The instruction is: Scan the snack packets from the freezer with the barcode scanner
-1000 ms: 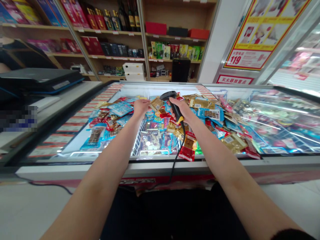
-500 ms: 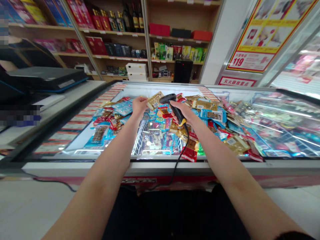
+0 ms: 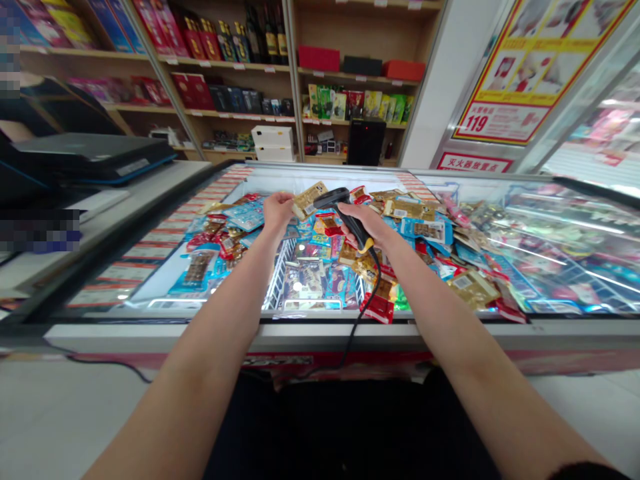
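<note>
On the far left, a closed black laptop [image 3: 90, 150] lies on a counter [image 3: 150, 183]. The left hand [image 3: 278, 212] has its fingers closed, pinching a gold snack packet [image 3: 310, 201] above the packets heaped in the chest freezer [image 3: 300, 331]. The right hand [image 3: 361, 225] has its fingers wrapped around a black barcode scanner [image 3: 333, 197], whose cable [image 3: 358, 331] drapes over the freezer's front rim. Further right, a sliding glass lid [image 3: 565, 247] covers more packets.

**Two hands, one scanner, one packet**

From here I count two hands: the left hand [image 3: 279, 212] and the right hand [image 3: 357, 223]. The right holds one corded barcode scanner [image 3: 331, 197]; the left pinches one gold packet [image 3: 310, 201]. One chest freezer [image 3: 320, 330] fills the near view, its snack packets [image 3: 310, 277] too many to count. On the far shelves stand three boxes [image 3: 363, 66], two white boxes [image 3: 273, 145] and one black cabinet [image 3: 366, 142].
</note>
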`<state>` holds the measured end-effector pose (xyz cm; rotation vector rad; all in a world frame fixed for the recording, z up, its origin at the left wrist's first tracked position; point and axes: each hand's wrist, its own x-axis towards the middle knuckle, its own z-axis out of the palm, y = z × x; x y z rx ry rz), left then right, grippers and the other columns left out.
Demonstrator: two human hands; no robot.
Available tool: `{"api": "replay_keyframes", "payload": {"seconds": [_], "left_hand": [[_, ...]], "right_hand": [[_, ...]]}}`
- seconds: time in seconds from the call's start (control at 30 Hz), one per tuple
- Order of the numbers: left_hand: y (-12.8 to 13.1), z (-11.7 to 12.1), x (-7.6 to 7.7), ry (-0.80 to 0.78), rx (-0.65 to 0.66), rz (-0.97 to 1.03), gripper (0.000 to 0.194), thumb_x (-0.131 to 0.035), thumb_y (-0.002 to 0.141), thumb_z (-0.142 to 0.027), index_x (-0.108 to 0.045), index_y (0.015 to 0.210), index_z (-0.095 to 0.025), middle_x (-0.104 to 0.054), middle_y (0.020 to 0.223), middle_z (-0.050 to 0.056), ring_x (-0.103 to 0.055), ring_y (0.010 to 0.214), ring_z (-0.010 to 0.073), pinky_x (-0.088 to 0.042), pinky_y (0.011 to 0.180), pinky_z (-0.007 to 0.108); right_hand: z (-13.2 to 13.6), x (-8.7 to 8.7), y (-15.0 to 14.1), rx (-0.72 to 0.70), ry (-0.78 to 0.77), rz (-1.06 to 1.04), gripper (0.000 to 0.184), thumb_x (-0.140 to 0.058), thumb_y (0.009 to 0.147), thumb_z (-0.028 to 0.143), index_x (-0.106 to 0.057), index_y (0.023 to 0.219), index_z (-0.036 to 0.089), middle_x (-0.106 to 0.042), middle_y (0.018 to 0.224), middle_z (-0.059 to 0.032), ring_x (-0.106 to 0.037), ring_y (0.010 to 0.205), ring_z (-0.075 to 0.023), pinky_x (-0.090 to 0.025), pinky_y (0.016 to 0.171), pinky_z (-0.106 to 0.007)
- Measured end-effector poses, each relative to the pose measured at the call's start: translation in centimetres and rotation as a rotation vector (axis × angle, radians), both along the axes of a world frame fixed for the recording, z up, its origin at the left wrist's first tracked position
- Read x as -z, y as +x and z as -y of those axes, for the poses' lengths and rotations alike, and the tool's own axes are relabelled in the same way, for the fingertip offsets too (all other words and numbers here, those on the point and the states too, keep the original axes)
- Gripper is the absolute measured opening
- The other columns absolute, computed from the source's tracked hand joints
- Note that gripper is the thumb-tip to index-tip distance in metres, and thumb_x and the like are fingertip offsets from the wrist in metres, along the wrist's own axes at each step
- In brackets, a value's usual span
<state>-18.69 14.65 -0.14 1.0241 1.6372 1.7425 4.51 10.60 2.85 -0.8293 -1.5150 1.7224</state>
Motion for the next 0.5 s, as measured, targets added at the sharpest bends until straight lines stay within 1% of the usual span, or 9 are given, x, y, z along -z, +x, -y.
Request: {"api": "replay_keyframes", "payload": {"seconds": [0.17,0.33,0.5], "left_hand": [[-0.06,-0.03,0.02,-0.004,0.001,-0.004,0.013,-0.065,0.064,-0.014,-0.063,0.076,-0.018,-0.069,0.069,0.003,-0.074,0.077,0.0215,-0.061,0.075,0.032],[-0.07,-0.06,0.03,0.004,0.004,-0.002,0.012,-0.065,0.064,-0.013,-0.062,0.075,-0.018,-0.066,0.067,0.002,-0.072,0.073,0.0202,-0.06,0.074,0.031],[-0.05,-0.07,0.07,-0.009,-0.016,-0.023,0.014,-0.062,0.064,-0.011,-0.063,0.076,-0.018,-0.065,0.065,0.001,-0.072,0.073,0.0202,-0.06,0.074,0.03]], "right_hand": [[0.06,-0.27,0.01,-0.003,0.003,0.043,0.038,-0.068,0.098,0.05,-0.056,0.075,0.022,-0.059,0.048,-0.0005,-0.049,0.032,-0.0131,-0.042,0.032,-0.023],[-0.13,-0.27,0.15,-0.021,0.009,0.044,0.04,-0.065,0.099,0.048,-0.055,0.071,0.022,-0.06,0.049,-0.0013,-0.048,0.031,-0.0121,-0.043,0.032,-0.023],[-0.49,-0.02,0.26,-0.041,0.004,0.076,0.043,-0.066,0.097,0.053,-0.055,0.071,0.021,-0.06,0.048,-0.0017,-0.048,0.031,-0.0118,-0.043,0.032,-0.022]]}}
